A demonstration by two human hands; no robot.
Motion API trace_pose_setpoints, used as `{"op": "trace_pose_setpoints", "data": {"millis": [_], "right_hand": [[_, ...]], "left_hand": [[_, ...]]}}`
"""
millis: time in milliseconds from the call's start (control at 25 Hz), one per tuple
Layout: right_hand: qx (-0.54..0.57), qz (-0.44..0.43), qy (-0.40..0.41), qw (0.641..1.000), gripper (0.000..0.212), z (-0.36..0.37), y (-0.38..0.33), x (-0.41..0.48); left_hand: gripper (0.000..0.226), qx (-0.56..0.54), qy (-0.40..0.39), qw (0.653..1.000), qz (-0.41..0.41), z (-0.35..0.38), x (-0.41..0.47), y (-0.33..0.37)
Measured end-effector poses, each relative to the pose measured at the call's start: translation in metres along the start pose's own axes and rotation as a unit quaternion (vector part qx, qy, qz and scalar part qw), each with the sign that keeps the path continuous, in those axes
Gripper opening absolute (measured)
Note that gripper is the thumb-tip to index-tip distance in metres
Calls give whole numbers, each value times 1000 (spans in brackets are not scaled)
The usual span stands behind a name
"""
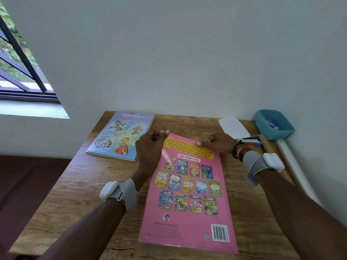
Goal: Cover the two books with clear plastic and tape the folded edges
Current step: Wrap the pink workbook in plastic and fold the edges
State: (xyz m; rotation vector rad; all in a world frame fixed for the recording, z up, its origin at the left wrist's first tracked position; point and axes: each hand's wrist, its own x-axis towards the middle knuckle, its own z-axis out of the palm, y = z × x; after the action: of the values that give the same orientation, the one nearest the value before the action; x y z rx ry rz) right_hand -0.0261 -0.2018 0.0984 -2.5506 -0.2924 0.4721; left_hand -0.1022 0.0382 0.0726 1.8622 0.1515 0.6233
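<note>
Wrapping looks half done (blue book (122,136) aside, seemingly covered): on the tabletop (75,184) our left grip (150,147) pinches clear plastic (165,153) at the far corner of the pink book (187,194), right grip (219,142) pinching its edge.

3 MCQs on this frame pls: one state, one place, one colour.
1. The pink book is: A open; B closed, back cover up; C standing on edge.
2. The blue comic book lies: A far left on the table; B under the pink book; C on the floor.
3. The tub by the wall is: A red; B teal; C yellow.
Key: 1B, its barcode faces up; 2A, it lies apart from the pink book at the far-left corner; 3B, its walls are plainly teal.
</note>
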Motion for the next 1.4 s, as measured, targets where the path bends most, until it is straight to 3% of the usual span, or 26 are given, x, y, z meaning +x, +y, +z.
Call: {"op": "trace_pose_setpoints", "data": {"millis": [120, 240, 360, 880, 1040, 1400], "right_hand": [[-5, -7, -53, 999, 63, -7, -2, 5], [6, -29, -81, 996, 48, -11, -3, 5], [35, -38, -73, 996, 40, -12, -1, 0], [-79, -47, 4, 996, 59, -11, -4, 3], [-94, -49, 43, 993, 51, -4, 5, 11], [-60, -64, 19, 996, 35, 2, 27, 18]], "left_hand": [[16, 4, 15, 1000, -6, 0, -2, 0], [18, 14, 24, 1000, -11, 0, 2, 1], [22, 21, 31, 999, -19, 0, 4, 0], [25, 41, 50, 997, -37, 0, 3, -4], [25, 66, 36, 996, -54, 2, 3, -10], [45, 194, -21, 975, -102, -1, 6, -30]]}}
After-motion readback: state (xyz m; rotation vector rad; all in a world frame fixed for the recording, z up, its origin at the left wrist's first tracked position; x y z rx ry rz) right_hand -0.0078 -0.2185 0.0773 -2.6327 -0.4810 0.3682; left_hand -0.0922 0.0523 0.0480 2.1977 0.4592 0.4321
